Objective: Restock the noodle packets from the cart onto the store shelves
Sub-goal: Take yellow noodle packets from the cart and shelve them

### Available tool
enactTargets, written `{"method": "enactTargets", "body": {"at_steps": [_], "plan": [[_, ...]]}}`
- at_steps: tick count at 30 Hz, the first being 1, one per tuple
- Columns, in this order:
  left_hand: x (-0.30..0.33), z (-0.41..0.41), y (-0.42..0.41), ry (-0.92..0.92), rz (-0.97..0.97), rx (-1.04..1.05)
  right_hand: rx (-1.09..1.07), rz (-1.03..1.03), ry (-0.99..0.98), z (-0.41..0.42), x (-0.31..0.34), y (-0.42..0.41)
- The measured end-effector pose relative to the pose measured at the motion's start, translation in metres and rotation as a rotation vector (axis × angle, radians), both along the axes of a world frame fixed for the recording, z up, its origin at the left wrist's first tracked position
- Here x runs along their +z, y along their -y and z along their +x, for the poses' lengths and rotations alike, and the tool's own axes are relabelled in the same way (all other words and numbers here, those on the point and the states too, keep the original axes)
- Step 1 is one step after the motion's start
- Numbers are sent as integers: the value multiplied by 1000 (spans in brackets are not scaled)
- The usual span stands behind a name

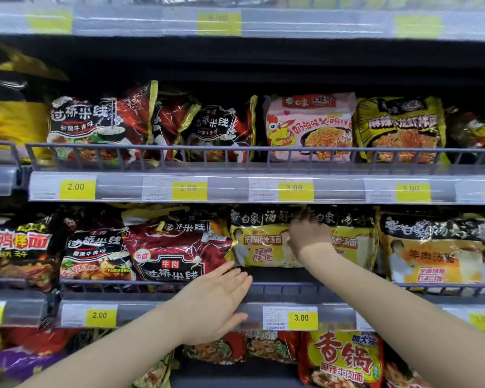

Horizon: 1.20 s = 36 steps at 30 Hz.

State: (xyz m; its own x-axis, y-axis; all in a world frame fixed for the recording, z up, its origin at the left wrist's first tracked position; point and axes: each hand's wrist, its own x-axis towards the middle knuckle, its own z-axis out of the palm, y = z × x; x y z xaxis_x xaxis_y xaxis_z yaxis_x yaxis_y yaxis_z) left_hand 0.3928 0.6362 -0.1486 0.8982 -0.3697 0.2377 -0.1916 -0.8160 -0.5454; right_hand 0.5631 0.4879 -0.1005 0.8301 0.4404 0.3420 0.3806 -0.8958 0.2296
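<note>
Yellow-and-black plastic noodle packets [259, 242] are standing side by side on the middle wire-fronted shelf [286, 287], and the right hand [308, 236] is reaching in over them, its fingers curling onto the top edge where two of these packets meet; whether it is truly pinching the film or only touching it I cannot tell, since the fingertips are blurred. The left hand [216, 301] is hovering lower, flat and wide with fingers straight and together, holding nothing, its fingertips lying just beside the shelf's front rail and the lower corner of a dark red glossy noodle packet [177, 253] that is tilting forward.

Counting along that middle shelf: two yellow-and-black packets under the right hand, one orange-and-black packet [437, 247] to their right, one tilted red packet, one upright red-and-black packet [95, 250] to its left, and one black packet with orange lettering [14, 247] at the far left. On the shelf above, two red-and-black packets are facing out, then one pink packet with a cartoon chicken [308, 127] and one yellow-green packet [401, 130]. Yellow price tags [301, 317] are sitting on the shelf strips, reading 2.00 and 3.00. Below, one red-and-yellow packet [345, 357] is showing clearly.
</note>
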Motion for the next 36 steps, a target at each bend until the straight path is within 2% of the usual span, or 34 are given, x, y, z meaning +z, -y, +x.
{"method": "enactTargets", "body": {"at_steps": [5, 10, 15, 19, 28, 36], "plan": [[9, -5, 12, -121, -57, 27, 132, -109, 82, -29, -8, 27], [28, -18, 17, -217, -112, -31, 268, -140, -60, -59, 2, 48], [58, -51, 11, -271, -232, -30, 570, -134, 220, -83, 22, 66], [75, -82, 2, -301, -252, 91, 677, -116, 219, -99, 29, 69], [97, -181, -8, -210, -317, 394, 867, -71, 159, -160, 39, 34], [95, -322, 23, -15, -454, 707, 1104, -22, 55, -256, 50, 15]]}}
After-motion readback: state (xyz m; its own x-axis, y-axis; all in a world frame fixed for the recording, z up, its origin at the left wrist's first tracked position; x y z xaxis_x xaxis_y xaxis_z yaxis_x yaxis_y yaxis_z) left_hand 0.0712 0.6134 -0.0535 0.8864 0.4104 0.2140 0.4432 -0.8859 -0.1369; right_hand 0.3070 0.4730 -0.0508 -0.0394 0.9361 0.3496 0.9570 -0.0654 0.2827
